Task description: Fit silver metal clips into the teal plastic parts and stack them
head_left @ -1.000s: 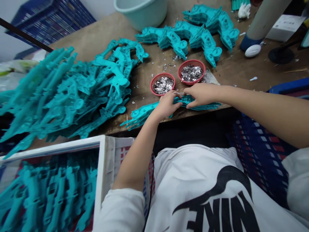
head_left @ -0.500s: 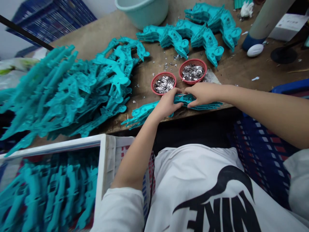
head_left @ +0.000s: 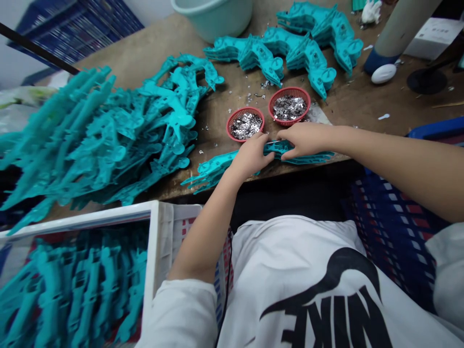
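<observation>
A low stack of teal plastic parts (head_left: 217, 166) lies along the table's front edge. My left hand (head_left: 251, 153) grips the middle of this stack, its thumb and forefinger curled towards the right. From the other side my right hand (head_left: 303, 141) holds the stack, thumb on the near side and fingers on the far side. Between my hands a thin shiny strip shows on top of the parts; my fingers partly hide it. Just beyond my hands stand a small red basket (head_left: 229, 126) and a second red basket (head_left: 308, 107), both holding small silver metal clips (head_left: 290, 107).
A large heap of teal parts (head_left: 108, 130) covers the table's left. Further stacks (head_left: 308, 58) sit at the back, near a pale green basin (head_left: 213, 21). A white-rimmed crate (head_left: 154, 251) of parts is at lower left. A post (head_left: 402, 36) rises at right.
My left hand has shifted very slightly along the stack. The right hand and the other things look the same.
</observation>
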`<state>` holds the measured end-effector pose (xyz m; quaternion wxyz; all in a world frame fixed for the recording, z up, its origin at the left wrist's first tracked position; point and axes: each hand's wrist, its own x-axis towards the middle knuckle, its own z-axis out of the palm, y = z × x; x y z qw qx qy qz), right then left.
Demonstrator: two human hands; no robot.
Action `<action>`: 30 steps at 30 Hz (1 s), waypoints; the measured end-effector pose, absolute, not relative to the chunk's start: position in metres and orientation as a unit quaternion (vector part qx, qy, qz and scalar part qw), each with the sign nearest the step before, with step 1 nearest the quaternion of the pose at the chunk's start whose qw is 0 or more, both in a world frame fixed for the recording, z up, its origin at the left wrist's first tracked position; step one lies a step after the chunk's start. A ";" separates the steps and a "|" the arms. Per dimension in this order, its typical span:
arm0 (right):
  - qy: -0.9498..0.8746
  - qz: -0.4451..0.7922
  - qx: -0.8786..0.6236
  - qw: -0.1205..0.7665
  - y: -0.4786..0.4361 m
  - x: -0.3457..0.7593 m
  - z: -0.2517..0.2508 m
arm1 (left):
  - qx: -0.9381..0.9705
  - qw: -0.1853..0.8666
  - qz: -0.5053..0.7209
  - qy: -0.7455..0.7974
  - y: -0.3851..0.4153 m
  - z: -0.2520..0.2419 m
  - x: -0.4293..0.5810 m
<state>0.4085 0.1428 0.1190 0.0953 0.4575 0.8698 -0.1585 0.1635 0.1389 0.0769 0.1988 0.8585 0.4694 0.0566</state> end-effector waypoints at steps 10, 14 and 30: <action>0.875 -0.161 0.449 0.081 0.144 0.411 0.117 | 0.853 0.298 0.053 0.425 0.166 0.079 0.154; 0.872 -0.150 0.454 0.102 0.142 0.408 0.120 | 0.856 0.320 0.024 0.406 0.180 0.090 0.152; 0.844 -0.241 0.474 0.067 0.151 0.415 0.116 | 0.876 0.277 -0.002 0.394 0.187 0.093 0.162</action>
